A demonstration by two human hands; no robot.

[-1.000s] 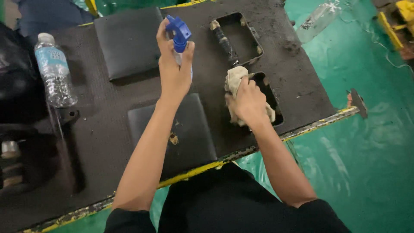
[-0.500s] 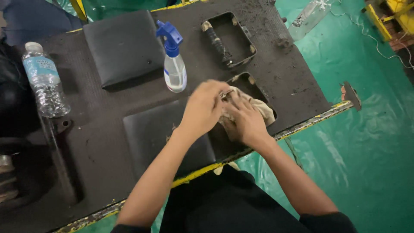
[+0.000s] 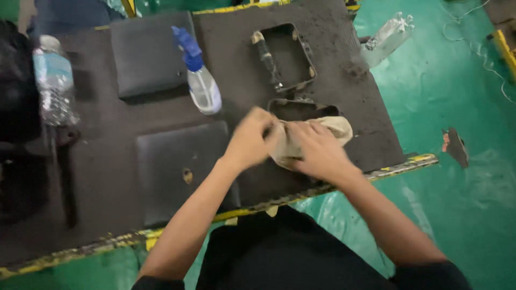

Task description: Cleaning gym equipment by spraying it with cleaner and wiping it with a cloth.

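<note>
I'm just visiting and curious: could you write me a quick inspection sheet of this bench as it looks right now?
Surface: dark, gritty work table with worn yellow edging.
Job's things: beige cloth held over a dark rectangular frame.
Clutter: spray bottle with blue trigger standing upright; clear water bottle at the far left; two dark flat pads; second frame farther back.
Grippers: left hand and right hand both grip the cloth.
Cables: thin pale wire on the floor, far right.
Surroundings: green floor; crumpled clear plastic beside the table.
</note>
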